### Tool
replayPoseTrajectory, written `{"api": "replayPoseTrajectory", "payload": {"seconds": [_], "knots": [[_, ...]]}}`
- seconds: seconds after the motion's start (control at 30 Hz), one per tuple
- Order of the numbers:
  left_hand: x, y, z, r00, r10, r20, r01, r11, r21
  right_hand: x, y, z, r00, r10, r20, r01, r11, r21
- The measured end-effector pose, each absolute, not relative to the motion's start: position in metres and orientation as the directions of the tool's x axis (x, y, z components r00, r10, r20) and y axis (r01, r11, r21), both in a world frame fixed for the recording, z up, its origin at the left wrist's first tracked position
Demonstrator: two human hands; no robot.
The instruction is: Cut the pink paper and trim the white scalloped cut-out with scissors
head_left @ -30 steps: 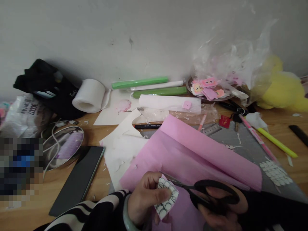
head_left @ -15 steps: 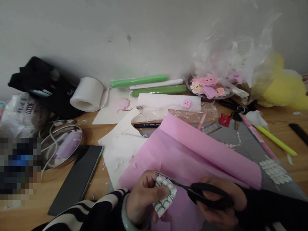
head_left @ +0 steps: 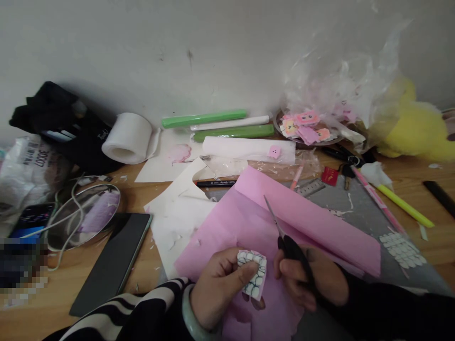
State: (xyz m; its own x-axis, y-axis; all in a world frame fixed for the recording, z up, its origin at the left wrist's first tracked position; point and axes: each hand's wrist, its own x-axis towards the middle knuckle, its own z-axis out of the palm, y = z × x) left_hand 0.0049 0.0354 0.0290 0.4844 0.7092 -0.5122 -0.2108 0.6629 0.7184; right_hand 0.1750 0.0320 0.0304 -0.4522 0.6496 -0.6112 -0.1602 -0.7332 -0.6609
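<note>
Between thumb and fingers, my left hand (head_left: 222,286) pinches a small piece of paper (head_left: 256,279) drawn with rounded, scale-like white shapes in dark outline. A pale bangle circles that wrist. To its right, my right hand (head_left: 302,277) is wrapped round the black handles of a pair of scissors (head_left: 284,239). The blades look closed together, point up and away, and are apart from the paper piece. Beneath both hands lies a large pink sheet of paper (head_left: 220,234), with a fold along its far right side.
White paper scraps (head_left: 181,215) lie left of the pink sheet, near a dark phone (head_left: 112,263). A toilet roll (head_left: 128,137) and green wrapped rolls (head_left: 204,118) stand by the wall. Keys (head_left: 347,177), a ruler (head_left: 313,187) and a yellow pen (head_left: 405,206) are on the right.
The scissors have come away from the paper piece and swung to point up and away, their blades now together. My left hand has shifted slightly right, turning the piece.
</note>
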Motion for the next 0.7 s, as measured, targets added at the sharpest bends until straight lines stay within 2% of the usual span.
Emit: {"api": "replayPoseTrajectory", "payload": {"seconds": [0.07,0.17,0.43,0.7], "knots": [[0.0056,0.035,0.0297,0.517,0.693,-0.502,-0.17,0.658,0.734,0.1689,0.0287,0.0342,-0.322,0.663,-0.675,-0.059,-0.726,-0.685],[0.0064,0.0348,0.0296,0.557,0.669,-0.492,-0.121,0.652,0.749,0.1647,0.0244,0.0364,-0.196,0.693,-0.694,0.013,-0.706,-0.708],[0.0061,0.0357,0.0305,0.564,0.673,-0.479,-0.065,0.614,0.786,0.1682,0.0257,0.03,-0.18,0.731,-0.658,-0.021,-0.672,-0.741],[0.0087,0.0364,0.0311,0.55,0.659,-0.513,-0.077,0.651,0.755,0.1672,0.0275,0.037,-0.102,0.745,-0.659,-0.089,-0.667,-0.74]]}}
